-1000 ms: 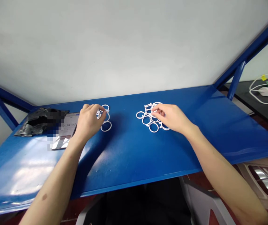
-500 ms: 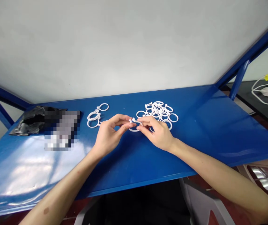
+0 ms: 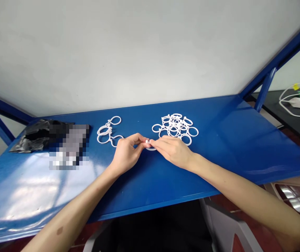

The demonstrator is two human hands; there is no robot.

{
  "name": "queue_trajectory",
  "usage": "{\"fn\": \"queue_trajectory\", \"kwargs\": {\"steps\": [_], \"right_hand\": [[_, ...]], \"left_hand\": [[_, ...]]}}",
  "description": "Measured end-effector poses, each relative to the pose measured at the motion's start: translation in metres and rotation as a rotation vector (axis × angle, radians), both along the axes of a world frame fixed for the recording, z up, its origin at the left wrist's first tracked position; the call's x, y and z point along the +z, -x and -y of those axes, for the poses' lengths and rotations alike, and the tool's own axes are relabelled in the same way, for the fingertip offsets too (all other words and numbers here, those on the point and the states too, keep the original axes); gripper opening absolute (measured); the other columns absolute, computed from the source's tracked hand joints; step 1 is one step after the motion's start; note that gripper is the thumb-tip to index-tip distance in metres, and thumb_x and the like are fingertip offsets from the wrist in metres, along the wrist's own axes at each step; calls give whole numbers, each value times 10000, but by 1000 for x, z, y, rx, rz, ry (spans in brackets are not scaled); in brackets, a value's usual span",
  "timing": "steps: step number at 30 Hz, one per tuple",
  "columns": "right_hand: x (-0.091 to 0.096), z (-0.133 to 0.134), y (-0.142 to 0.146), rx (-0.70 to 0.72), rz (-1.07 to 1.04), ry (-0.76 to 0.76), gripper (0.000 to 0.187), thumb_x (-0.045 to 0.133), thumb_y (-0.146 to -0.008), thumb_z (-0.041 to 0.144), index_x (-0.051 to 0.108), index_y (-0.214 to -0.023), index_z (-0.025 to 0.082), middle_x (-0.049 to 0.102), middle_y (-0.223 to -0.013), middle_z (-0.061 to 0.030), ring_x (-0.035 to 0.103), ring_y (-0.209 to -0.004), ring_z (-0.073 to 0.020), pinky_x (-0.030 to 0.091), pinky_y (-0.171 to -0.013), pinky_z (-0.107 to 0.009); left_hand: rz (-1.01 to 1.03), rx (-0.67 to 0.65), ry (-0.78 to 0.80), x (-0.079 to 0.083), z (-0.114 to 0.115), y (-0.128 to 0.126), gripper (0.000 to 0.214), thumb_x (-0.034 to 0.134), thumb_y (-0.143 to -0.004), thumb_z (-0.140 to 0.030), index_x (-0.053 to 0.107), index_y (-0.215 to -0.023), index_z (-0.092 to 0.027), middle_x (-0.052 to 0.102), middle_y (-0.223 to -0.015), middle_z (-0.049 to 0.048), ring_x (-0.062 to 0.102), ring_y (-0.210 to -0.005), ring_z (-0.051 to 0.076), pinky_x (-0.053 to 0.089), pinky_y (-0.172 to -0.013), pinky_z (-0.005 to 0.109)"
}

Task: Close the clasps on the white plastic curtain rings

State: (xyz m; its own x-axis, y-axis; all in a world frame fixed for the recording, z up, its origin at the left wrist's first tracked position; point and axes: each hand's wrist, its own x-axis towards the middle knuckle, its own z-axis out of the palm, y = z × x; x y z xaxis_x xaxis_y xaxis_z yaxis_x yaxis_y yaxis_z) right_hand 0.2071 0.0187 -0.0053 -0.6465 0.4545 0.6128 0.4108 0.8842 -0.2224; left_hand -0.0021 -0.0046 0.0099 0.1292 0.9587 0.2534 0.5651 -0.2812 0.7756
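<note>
Both hands are meeting at the middle of the blue table point(image 3: 218, 147), just above its surface.

My left hand point(image 3: 127, 154) is coming in from the lower left, forearm slanting up across the near edge, wrist nearly straight. Its thumb and forefinger are pinching closed on one end of a white ring point(image 3: 151, 149); the other fingers are curling under the palm.

My right hand point(image 3: 175, 152) is reaching in from the lower right, back of the hand facing up and the fingers stretching flat toward the left. Its fingertips point(image 3: 154, 142) are closing on the opposite end of the same ring and touching the left hand's fingertips. The ring's small knob is showing between the two pinches, and its lower arc is hanging just under the fingers, close over the table. Whether it is touching the table, I cannot tell.

A pile of rings point(image 3: 176, 126) is lying just behind my right hand. A smaller group of rings point(image 3: 107, 132) is lying behind and to the left of my left hand. A black bag point(image 3: 34, 136) is sitting at the far left of the table, well apart from both hands.
</note>
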Motion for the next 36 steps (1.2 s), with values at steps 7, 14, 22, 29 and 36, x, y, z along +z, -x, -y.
{"fn": "queue_trajectory", "kwargs": {"steps": [7, 14, 22, 29, 36], "right_hand": [[14, -13, -5, -79, -13, 80, 214, 504, -1044, 182, 716, -1059, 161, 737, -990, -74, 687, -914, -188, 571, -786, -323], [44, -34, -46, -220, 134, 237, 155, 598, -1001, 230, 753, -994, 234, 725, -1009, -42, 653, -973, -207, 539, -779, -339], [49, -33, -56, -290, 412, 330, 195, 602, -975, 192, 777, -901, 235, 743, -1014, -40, 645, -1021, -242, 520, -711, -350], [50, -32, -51, -326, 368, 312, 125, 646, -968, 233, 767, -936, 225, 741, -1003, -48, 649, -1026, -243, 528, -728, -347], [45, -25, -38, -281, 132, 213, 169, 598, -1007, 279, 737, -952, 201, 753, -985, -53, 671, -949, -217, 530, -770, -342]], "left_hand": [[-149, -175, -3, 9, -11, 12, 225, 608, -950, -423, 738, -960, -240, 787, -922, 17, 721, -821, 178, 528, -732, 272], [-595, -30, -198, 14, -30, 57, 319, 484, -873, -179, 722, -1083, -210, 733, -990, 82, 606, -972, 278, 512, -913, 450], [-859, -24, -8, 10, -40, 87, 385, 490, -808, -203, 704, -1128, -208, 733, -1118, 102, 579, -1080, 343, 477, -924, 500], [-835, -49, -13, 8, -41, 87, 302, 446, -873, -227, 698, -1037, -211, 734, -1054, 103, 602, -1069, 336, 464, -878, 483], [-697, -109, -146, 9, -37, 67, 216, 481, -916, -263, 690, -925, -209, 718, -935, 74, 606, -915, 270, 475, -863, 438]]}}
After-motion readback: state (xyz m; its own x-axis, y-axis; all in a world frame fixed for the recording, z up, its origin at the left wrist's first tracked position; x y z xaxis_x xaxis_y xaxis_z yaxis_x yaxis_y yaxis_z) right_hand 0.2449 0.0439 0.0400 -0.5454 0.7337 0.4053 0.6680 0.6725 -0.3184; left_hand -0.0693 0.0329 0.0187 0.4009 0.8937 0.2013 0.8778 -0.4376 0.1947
